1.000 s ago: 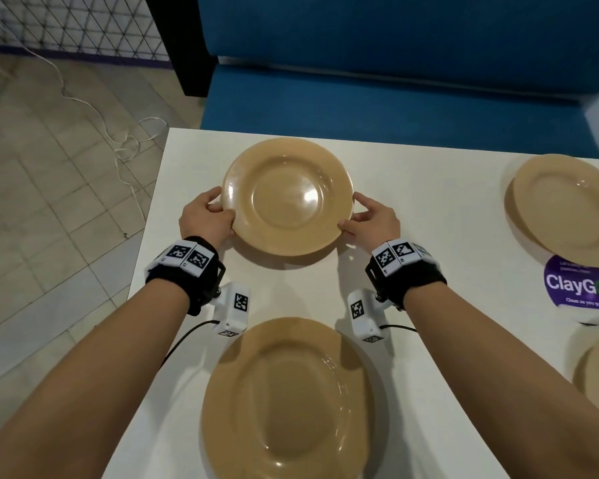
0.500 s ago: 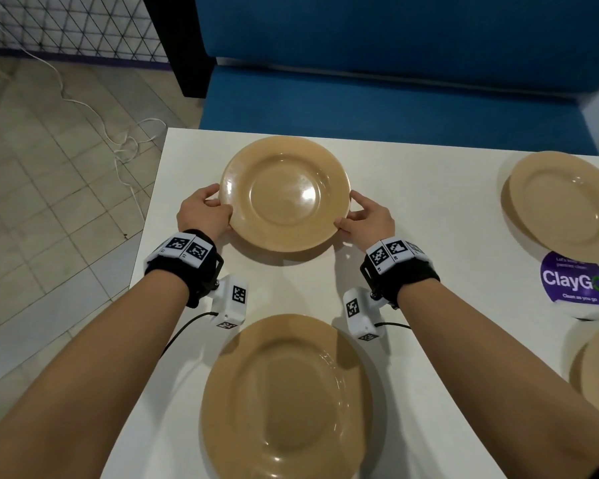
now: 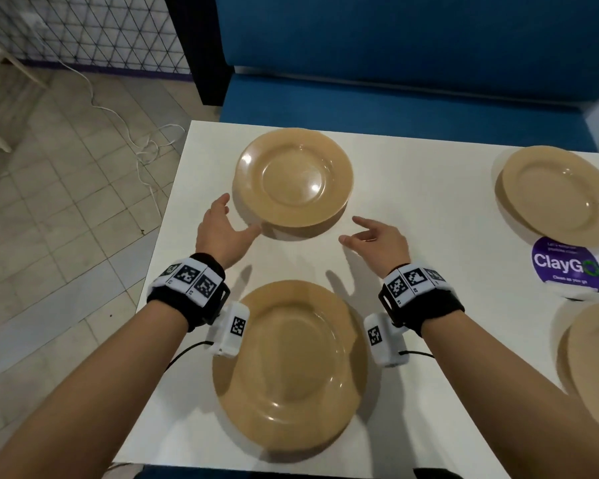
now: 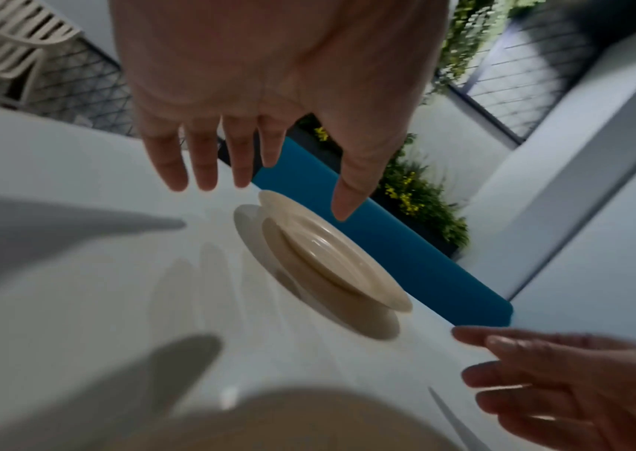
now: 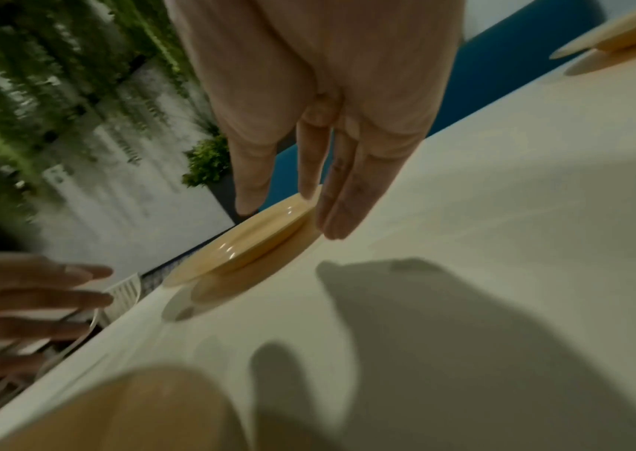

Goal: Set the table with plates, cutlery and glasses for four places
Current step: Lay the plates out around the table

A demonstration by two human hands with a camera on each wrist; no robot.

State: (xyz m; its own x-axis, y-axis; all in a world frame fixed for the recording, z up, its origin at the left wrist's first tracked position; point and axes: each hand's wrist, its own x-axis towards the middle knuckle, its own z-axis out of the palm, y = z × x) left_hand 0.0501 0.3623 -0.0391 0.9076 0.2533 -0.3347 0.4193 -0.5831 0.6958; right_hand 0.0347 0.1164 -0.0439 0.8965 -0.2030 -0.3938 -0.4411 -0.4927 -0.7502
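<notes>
Several tan plates lie on the white table (image 3: pixel 422 188). The far left plate (image 3: pixel 294 176) (image 4: pixel 332 253) (image 5: pixel 247 244) rests flat near the table's far edge. My left hand (image 3: pixel 222 229) (image 4: pixel 255 146) hovers just off that plate's near left rim, fingers spread, holding nothing. To the near right of the plate my right hand (image 3: pixel 374 236) (image 5: pixel 309 171) hangs with relaxed fingers, also empty. A second plate (image 3: pixel 287 368) lies close to me between my forearms. Two more plates sit at the far right (image 3: pixel 557 191) and near right (image 3: pixel 595 357).
A round purple ClayGo sticker (image 3: pixel 566 267) marks the table between the two right-hand plates. A blue bench (image 3: pixel 395 98) runs along the table's far side. Tiled floor with a white cable (image 3: pixel 135 133) lies left of the table edge.
Both hands have let go of the far left plate and drawn back toward me with fingers spread. The plate now lies flat on the table.
</notes>
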